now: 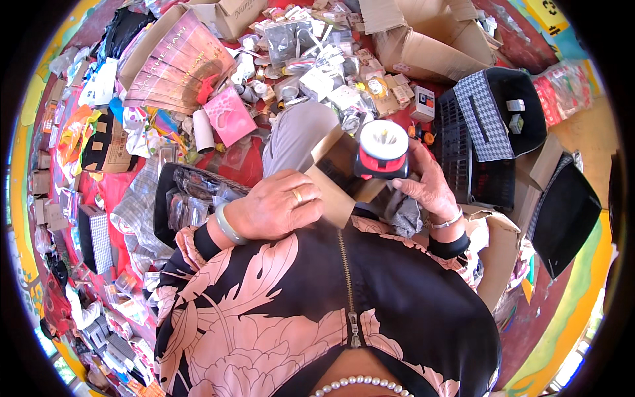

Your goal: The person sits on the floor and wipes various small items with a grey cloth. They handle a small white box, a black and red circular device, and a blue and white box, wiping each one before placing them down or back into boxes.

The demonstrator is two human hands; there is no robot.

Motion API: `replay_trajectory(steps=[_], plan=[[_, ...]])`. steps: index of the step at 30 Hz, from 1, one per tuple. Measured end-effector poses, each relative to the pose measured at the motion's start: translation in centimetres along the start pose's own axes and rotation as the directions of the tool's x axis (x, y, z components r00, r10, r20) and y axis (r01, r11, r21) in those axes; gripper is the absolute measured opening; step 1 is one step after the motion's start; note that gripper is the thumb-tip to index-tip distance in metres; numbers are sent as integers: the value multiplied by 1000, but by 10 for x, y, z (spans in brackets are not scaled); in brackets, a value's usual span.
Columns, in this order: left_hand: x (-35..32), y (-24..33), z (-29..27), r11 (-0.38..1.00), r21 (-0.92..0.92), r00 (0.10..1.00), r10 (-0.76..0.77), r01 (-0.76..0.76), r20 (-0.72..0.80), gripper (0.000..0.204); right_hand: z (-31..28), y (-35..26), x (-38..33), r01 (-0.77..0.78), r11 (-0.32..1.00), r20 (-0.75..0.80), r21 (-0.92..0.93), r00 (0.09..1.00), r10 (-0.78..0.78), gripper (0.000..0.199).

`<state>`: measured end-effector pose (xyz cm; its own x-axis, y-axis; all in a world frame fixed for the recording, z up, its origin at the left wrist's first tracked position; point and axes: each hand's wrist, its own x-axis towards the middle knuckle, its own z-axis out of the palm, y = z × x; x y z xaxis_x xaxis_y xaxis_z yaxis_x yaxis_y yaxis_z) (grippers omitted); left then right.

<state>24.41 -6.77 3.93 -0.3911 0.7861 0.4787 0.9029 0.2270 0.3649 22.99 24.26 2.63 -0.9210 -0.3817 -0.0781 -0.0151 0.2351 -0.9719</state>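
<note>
Thumb point(402, 187) and fingers point(419, 157) of the right hand point(434, 188) gripped the side of a red-and-black device point(383, 147) with a round white top, near an open carton point(334, 200). The left hand point(281, 203) lay with fingers curled close at the carton's edge; whether it pinched the cardboard could not be told. A black basket point(161, 215) stood left, a checked bin point(485, 126) right, and a pink box point(229, 118) farther forward.

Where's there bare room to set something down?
Bare: the maroon floor strip at lower right, between the slanted black bin and the yellow border; also inside the houndstooth bin, beside its two small boxes. Crowded: the pile of small goods beyond the red-and-white device in your right hand, and the left, around the plaid cloth.
</note>
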Motion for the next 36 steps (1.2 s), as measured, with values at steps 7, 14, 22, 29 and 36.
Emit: replay_trajectory(steps=[7,14,22,29,36], plan=[[2,-1,7,999,-14,996,36,-37,-87,15,3,-43,1,92,877,65,-471,995,-69,60],[-1,1,6,997,6,991,81,-81,-104,18,0,-42,10,-142,932,-54,-333,990,131,60],[1,1,9,998,-49,999,26,-28,-33,20,22,-54,15,205,677,136,-707,979,-154,56],[10,4,10,996,-20,996,91,-91,-24,16,31,-74,42,264,479,284,-837,958,-32,35],[5,1,16,991,-125,999,51,-51,-4,20,51,-59,66,367,406,439,-837,893,98,31]])
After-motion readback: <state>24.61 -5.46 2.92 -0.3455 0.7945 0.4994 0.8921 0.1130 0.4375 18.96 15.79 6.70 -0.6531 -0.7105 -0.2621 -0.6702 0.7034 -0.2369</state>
